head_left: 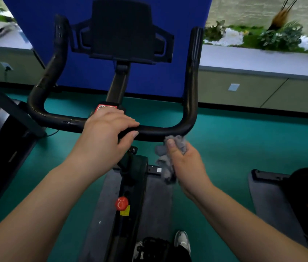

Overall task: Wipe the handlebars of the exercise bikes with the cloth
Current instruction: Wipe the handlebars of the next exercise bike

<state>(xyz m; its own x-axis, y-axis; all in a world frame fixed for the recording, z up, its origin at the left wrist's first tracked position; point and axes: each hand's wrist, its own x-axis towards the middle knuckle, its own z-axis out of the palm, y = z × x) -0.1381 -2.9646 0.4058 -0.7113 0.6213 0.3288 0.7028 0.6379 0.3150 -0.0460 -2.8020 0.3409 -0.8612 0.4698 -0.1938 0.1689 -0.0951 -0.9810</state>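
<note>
head cam | looks forward-down | close over handlebar (pixel 157 132) | single view

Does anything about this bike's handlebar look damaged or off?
Slightly. The handlebar shows scuffed, shiny patches along its left bend and a chipped spot left of the left hand. Otherwise nothing stands out; the right hand holds the cloth below the bar.

Even, soft indoor light, no hard shadows. A faint sheen runs along the handlebar (pixel 149 130). Beyond it, the plants (pixel 274 37) smear with motion blur, and the wide lens bends the edges.
</note>
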